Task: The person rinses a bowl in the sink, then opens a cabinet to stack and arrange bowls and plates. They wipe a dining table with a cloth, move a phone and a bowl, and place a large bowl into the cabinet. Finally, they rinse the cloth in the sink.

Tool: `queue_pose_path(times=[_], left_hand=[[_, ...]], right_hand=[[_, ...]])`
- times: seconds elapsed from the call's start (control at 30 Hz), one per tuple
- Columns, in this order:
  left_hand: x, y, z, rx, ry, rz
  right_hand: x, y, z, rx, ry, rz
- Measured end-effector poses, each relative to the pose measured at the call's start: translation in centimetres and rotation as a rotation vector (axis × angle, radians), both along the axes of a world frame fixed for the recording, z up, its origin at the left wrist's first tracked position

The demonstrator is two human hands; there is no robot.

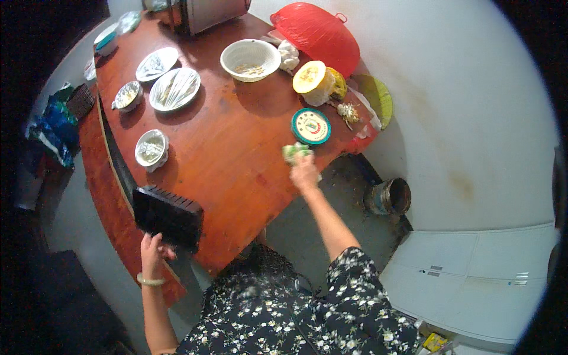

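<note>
My left hand (153, 250), with a pale bangle at the wrist, grips the lower edge of a black rectangular tray (167, 217). That tray is tilted over the left edge of a reddish-brown wooden table (230, 173). In my right hand (305, 172) is a crumpled green and white cloth (295, 153), held at the table's right edge. Just beyond the cloth lies a round tin (311, 126) with a green rim and a printed lid. A film-covered bowl (151, 150) stands beyond the black tray.
Film-covered plates (175, 89) and a small cup (128, 96) sit at the left. Farther back are a white plastic basket (250, 60), a cut pumpkin (313, 82), garlic (348, 113) and a red colander (319, 37). A metal bucket (390, 197) stands on the floor by the wall.
</note>
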State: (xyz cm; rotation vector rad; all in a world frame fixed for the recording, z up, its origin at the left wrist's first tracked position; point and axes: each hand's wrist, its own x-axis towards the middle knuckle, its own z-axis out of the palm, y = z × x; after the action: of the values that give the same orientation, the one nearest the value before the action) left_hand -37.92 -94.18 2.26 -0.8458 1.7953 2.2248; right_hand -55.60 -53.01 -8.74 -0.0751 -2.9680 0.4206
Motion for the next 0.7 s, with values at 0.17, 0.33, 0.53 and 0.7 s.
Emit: queue_pose_path(times=[0.17,0.33,0.53,0.7], left_hand=[[-8.9,3.4,-1.5,-0.053,-0.006,-0.104],[-16.3,6.0,-1.2,-0.036,0.034,-0.18],[-22.7,8.4,-3.6,-0.006,-0.056,-0.21],[-26.4,11.8,-5.4,0.023,-0.122,-0.26]], right_hand=[[5.4,-11.3,-3.1,-0.393,-0.1,0.754],[-3.5,-8.2,2.8,-0.37,0.076,0.439],[-7.2,-6.9,-0.1,-0.02,0.029,0.277],[3.0,-5.3,4.0,-0.433,-0.44,1.003]])
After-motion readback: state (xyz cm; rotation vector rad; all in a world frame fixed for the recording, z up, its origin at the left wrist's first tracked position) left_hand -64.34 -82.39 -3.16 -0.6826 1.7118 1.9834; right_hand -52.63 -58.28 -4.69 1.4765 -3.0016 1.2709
